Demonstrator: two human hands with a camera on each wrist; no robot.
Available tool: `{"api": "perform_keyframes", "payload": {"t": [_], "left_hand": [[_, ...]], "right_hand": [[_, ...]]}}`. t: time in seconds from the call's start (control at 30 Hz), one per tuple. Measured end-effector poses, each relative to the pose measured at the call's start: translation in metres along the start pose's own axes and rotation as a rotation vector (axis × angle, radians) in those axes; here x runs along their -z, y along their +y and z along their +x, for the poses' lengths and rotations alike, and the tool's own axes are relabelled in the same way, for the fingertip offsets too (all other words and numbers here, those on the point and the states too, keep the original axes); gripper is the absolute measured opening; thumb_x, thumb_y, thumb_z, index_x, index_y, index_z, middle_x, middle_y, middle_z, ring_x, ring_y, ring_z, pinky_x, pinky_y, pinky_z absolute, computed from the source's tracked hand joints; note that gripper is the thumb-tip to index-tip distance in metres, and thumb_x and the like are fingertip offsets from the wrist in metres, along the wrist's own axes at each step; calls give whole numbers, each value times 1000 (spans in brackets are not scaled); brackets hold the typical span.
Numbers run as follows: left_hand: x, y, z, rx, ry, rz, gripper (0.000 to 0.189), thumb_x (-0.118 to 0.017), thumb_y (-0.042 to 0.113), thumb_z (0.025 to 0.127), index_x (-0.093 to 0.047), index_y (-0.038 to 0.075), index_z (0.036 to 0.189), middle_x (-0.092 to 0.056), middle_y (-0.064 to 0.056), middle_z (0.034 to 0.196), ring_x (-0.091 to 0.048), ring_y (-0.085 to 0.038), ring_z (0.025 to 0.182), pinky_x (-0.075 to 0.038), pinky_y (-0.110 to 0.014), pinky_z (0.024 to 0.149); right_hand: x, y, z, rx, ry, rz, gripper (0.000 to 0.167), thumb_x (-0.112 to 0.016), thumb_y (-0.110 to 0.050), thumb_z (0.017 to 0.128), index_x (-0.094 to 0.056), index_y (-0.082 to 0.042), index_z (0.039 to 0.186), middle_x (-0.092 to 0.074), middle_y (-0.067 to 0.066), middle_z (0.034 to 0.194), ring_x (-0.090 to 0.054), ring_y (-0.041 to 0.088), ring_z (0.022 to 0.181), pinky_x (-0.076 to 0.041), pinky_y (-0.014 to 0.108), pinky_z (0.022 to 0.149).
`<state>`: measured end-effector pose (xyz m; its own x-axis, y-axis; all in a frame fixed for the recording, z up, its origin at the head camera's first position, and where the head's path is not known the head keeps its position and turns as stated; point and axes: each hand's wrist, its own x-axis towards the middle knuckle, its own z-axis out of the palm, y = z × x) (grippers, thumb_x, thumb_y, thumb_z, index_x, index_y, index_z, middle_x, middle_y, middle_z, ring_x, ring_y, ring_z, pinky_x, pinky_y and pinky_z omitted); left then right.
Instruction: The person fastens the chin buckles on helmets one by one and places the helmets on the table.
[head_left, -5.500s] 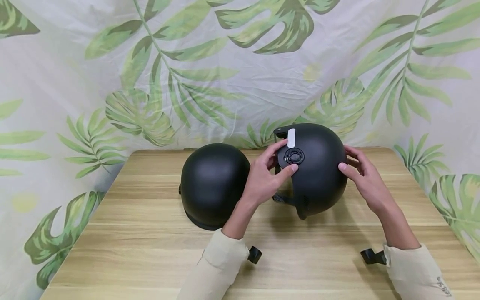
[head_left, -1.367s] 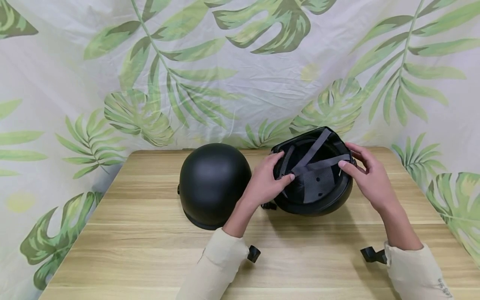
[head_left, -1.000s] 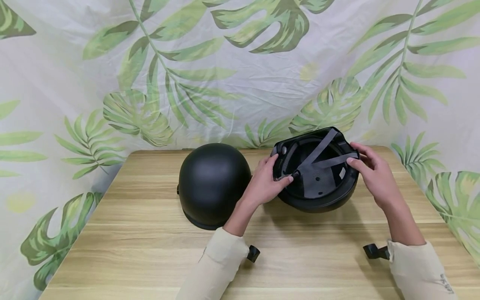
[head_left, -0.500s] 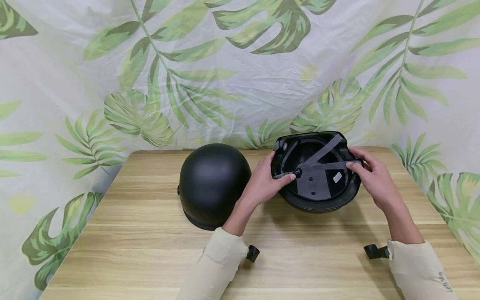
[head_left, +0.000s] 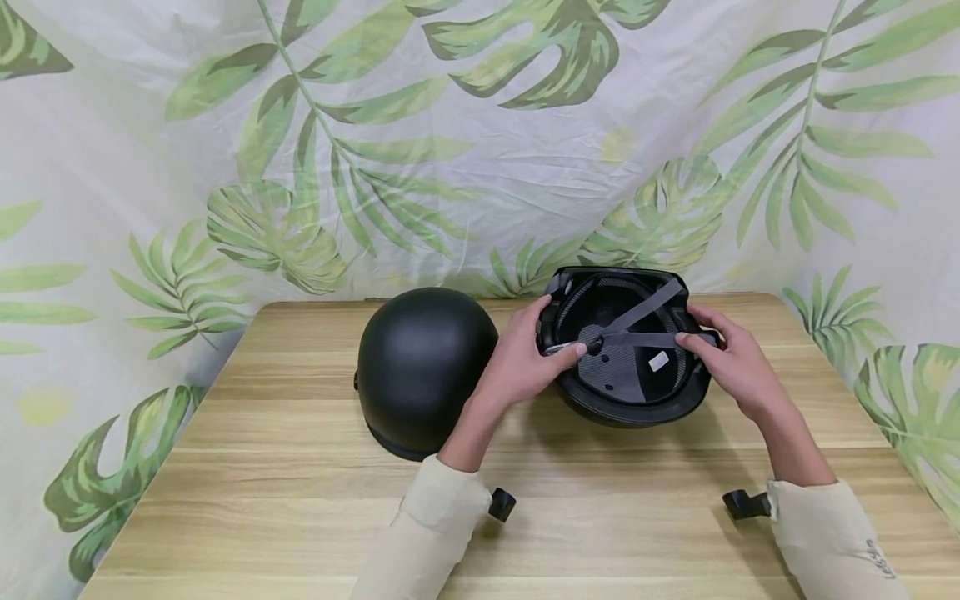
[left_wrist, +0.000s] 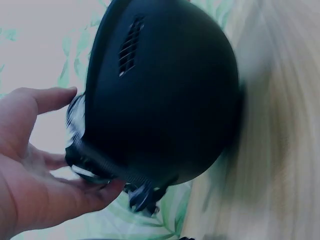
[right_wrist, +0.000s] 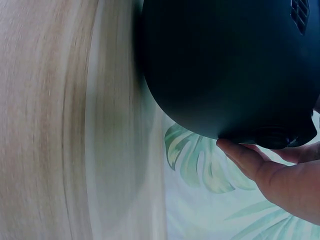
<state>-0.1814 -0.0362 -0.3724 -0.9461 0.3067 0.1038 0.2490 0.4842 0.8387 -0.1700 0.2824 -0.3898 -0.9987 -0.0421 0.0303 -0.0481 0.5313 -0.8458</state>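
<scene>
A black helmet is turned with its hollow side up and toward me, showing grey straps, mesh padding and a small white label. My left hand grips its left rim, thumb over the edge near the strap joint. At the opposite side, my right hand holds the right rim, its thumb on the strap end. In the left wrist view the dark shell shows a slatted vent and a hanging buckle. The right wrist view has my fingers against the shell beside a round side fitting.
A second black helmet stands dome up on the wooden table, just left of my left forearm. Black wrist mounts stick out from both sleeves. A leaf-print cloth hangs behind the table's back edge.
Earlier the helmet's outer shell and side fitting faced me; it has been turned over to show its inside. In the last second it has levelled and lowered slightly, both hands still on it.
</scene>
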Motion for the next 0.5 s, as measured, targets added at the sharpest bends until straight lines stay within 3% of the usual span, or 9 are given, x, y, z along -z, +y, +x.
{"api": "perform_keyframes", "payload": {"t": [0.2, 0.37, 0.43, 0.5], "left_hand": [[7, -2, 0, -24, -69, 2, 84, -75, 30, 97, -31, 15, 168, -32, -14, 170, -34, -32, 156, -38, -55, 120], [0, -2, 0, -24, -26, 45, 85, -79, 32, 96, -34, 11, 166, -36, -17, 166, -40, -35, 152, -39, -54, 120], [-3, -1, 0, -11, 3, 59, 86, -80, 34, 96, -36, 11, 165, -38, -18, 164, -43, -36, 149, -42, -54, 118], [-6, -1, 0, 9, 24, 74, 87, -81, 38, 95, -37, 12, 165, -38, -18, 163, -46, -36, 147, -43, -54, 116]], "right_hand": [[0, -1, 1, 4, -4, -5, 69, -59, -34, 109, -33, -4, 166, -34, 28, 165, -51, 24, 129, -43, 5, 83], [-1, -2, 0, 21, 1, 1, 69, -61, -31, 109, -34, -3, 165, -35, 29, 164, -55, -2, 107, -48, 7, 80], [-2, -3, 0, 29, 6, -6, 68, -61, -30, 109, -34, -3, 165, -36, 28, 164, -57, 0, 107, -48, 8, 79], [-3, -3, -1, 31, 15, -22, 69, -62, -31, 108, -34, -4, 165, -37, 27, 164, -59, 11, 116, -46, 9, 82]]}}
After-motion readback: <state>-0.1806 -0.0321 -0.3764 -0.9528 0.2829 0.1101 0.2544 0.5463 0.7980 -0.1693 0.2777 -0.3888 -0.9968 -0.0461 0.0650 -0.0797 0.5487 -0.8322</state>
